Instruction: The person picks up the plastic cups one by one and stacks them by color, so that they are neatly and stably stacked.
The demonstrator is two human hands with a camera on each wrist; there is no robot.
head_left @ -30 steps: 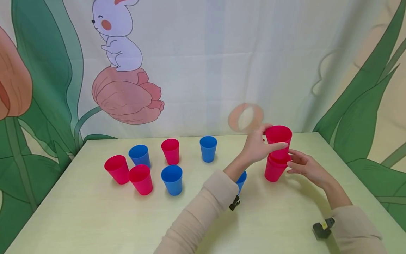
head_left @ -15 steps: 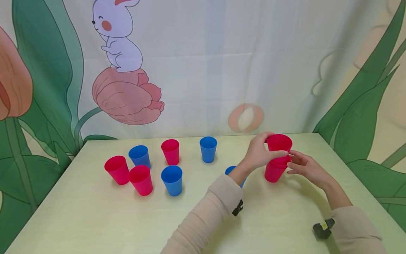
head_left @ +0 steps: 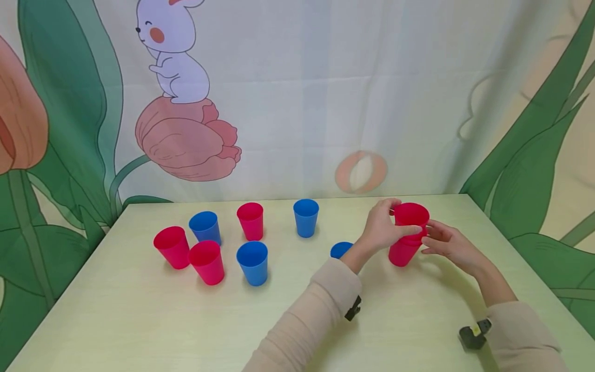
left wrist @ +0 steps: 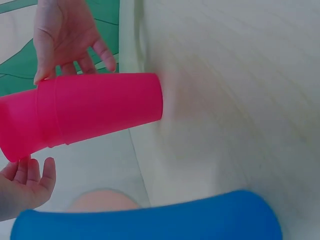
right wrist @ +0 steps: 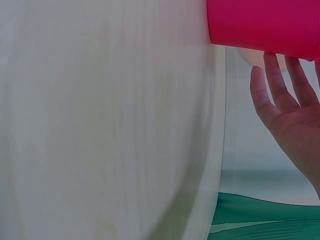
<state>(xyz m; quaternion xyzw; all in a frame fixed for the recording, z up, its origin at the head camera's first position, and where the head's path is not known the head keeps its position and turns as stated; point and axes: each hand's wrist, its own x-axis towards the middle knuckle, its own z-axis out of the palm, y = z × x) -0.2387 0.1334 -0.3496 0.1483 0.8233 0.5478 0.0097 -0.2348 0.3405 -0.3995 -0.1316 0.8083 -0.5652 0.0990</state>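
In the head view my left hand (head_left: pixel 380 227) pinches a red cup (head_left: pixel 411 213) near its rim, thumb in front and fingers behind. This cup sits partway inside the red cups (head_left: pixel 401 255) standing upright beneath it. My right hand (head_left: pixel 450 245) is at the right side of that stack, fingers extended and tips right at the lower cup's rim. The right wrist view shows the same straight fingers (right wrist: pixel 282 82) against the red wall. A blue cup (head_left: pixel 341 249) stands by my left wrist, partly hidden by it; it also fills the bottom of the left wrist view.
Left of the hands stand several separate upright cups on the pale table (head_left: pixel 139 320), among them a red cup (head_left: pixel 206 263), a blue cup (head_left: pixel 252 264) and a far blue cup (head_left: pixel 306 219). A printed curtain (head_left: pixel 297 103) hangs behind the table's far edge.
My left hand has moved down with the upper red cup, which now sits deeper in the stack. My right hand has stayed in place. The other cups have not moved.
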